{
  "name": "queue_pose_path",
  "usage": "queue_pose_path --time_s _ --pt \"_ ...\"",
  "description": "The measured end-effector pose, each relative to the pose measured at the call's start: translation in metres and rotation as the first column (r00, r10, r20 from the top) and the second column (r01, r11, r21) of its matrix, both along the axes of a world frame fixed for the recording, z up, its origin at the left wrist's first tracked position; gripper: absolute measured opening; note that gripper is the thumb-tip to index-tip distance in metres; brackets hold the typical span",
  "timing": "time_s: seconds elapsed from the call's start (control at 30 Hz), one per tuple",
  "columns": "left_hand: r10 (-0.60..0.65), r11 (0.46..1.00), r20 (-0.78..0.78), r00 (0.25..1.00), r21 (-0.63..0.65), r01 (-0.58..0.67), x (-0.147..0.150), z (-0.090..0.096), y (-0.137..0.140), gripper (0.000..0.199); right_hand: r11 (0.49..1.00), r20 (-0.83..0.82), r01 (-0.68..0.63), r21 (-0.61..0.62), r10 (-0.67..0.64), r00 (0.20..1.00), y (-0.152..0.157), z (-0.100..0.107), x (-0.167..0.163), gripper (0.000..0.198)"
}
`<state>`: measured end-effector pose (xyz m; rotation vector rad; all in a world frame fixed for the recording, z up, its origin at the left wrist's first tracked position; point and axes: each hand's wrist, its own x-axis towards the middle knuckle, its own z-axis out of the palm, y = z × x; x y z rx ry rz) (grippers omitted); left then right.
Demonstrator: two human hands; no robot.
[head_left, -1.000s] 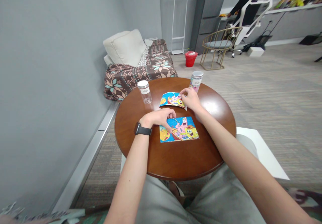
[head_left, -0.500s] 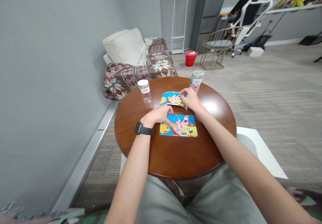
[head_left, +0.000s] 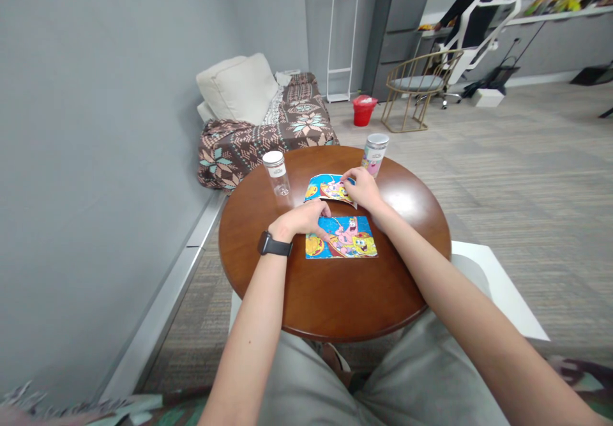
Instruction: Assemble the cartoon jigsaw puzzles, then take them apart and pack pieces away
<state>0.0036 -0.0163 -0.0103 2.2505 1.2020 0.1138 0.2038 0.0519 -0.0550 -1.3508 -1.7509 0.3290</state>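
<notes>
A flat jigsaw puzzle [head_left: 352, 239] with a cartoon picture, blue, pink and yellow, lies on the round brown table [head_left: 330, 304]. My left hand [head_left: 306, 217] rests at its upper left, thumb stretched over the puzzle and apart from the curled fingers. Just beyond lies a picture card [head_left: 323, 186] with the same cartoon, its near edge bowed up. My right hand [head_left: 363, 186] has its bent fingers closed on the card's right side, hiding part of the picture. A dark smartwatch [head_left: 274, 244] is on my left wrist.
A clear jar [head_left: 280, 180] with a silver lid stands at the table's back left. Another lidded jar [head_left: 375, 152], with a colourful label, stands behind my right hand. Beyond are a blanket-covered sofa [head_left: 287, 129], a red bin [head_left: 363, 113], a gold-framed chair [head_left: 416, 87] and a person by an office chair.
</notes>
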Motion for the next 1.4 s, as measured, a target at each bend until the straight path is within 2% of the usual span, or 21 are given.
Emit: queue_pose_path --time_s 0.27,0.43,0.6,0.9,1.03,1.17,1.27,1.4 --pt "-0.033 0.998 0.013 0.999 -0.049 0.033 0.000 -0.005 0.002 0.062 1.000 -0.005 -0.006 -0.007 0.006 1.000 -0.001 0.002 -0.001 0.014" --pt "-0.076 0.997 -0.014 0.997 -0.028 0.076 0.002 0.000 0.000 0.044 1.000 -0.012 -0.018 -0.008 0.017 1.000 -0.002 0.004 -0.001 0.013" --pt "-0.070 0.997 -0.022 0.997 -0.029 0.070 0.002 0.005 -0.002 0.040 1.000 -0.018 -0.019 -0.020 0.019 1.000 -0.003 0.006 -0.002 0.014" --pt "-0.067 0.998 0.015 0.998 0.013 0.067 0.003 0.004 -0.002 0.030 0.999 -0.022 -0.036 0.000 0.036 0.999 -0.003 0.007 -0.002 0.015" --pt "-0.085 0.996 0.013 0.996 0.028 0.084 0.005 0.005 -0.001 0.019 0.998 -0.004 -0.066 -0.004 0.066 0.998 -0.005 0.010 -0.003 0.016" --pt "-0.034 0.997 0.032 0.999 0.067 0.032 0.008 0.010 -0.004 0.014 0.990 -0.003 -0.134 0.032 0.134 0.991 -0.010 0.019 -0.005 0.016" --pt "0.013 0.996 0.038 0.999 0.092 -0.016 0.009 0.015 -0.006 0.014 0.948 -0.041 -0.317 0.036 0.318 0.947 -0.018 0.027 -0.005 0.013" --pt "0.090 0.989 0.097 0.991 0.105 -0.100 0.006 0.016 -0.005 0.020 0.817 -0.128 -0.560 -0.138 0.546 0.828 -0.028 0.038 -0.004 0.026"
